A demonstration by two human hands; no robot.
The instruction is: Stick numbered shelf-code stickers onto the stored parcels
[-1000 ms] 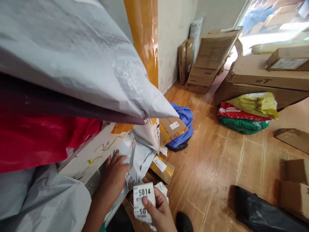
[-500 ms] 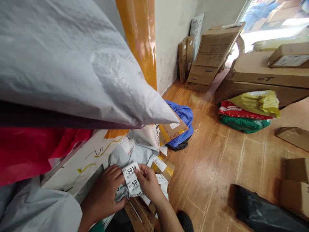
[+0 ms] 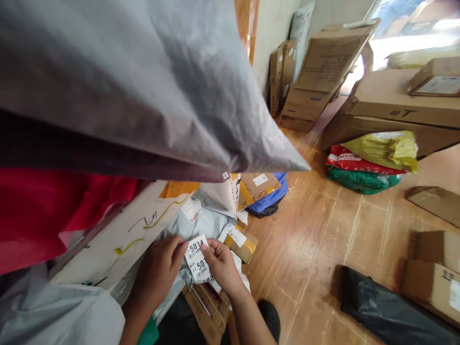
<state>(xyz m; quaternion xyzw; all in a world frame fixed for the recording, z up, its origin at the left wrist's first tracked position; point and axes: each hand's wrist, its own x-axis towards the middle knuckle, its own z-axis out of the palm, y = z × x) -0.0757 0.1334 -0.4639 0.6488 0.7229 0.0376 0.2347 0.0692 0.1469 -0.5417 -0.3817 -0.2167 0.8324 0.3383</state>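
Note:
A white strip of number labels (image 3: 198, 258), printed 5014 and with barcodes, is held between my two hands over the parcels. My right hand (image 3: 223, 267) pinches it on the right side, thumb on top and covering some print. At its upper left edge, my left hand (image 3: 162, 264) has thumb and forefinger closed on the corner. Just behind the strip lies a grey plastic mailer (image 3: 212, 221) with a shipping label. A taped yellow-brown parcel (image 3: 247, 245) sits right of my right hand.
A big grey mailer (image 3: 161, 96) juts from a shelf (image 3: 118, 239) close above my hands, beside a red bag (image 3: 46, 215). On the wooden floor lie a black package (image 3: 388, 306), stacked coloured bags (image 3: 370, 163) and cardboard boxes (image 3: 398, 100).
My left thumb and forefinger have come together on the strip's upper left corner; before, they were apart. The right hand keeps its pinch. The view has shifted slightly.

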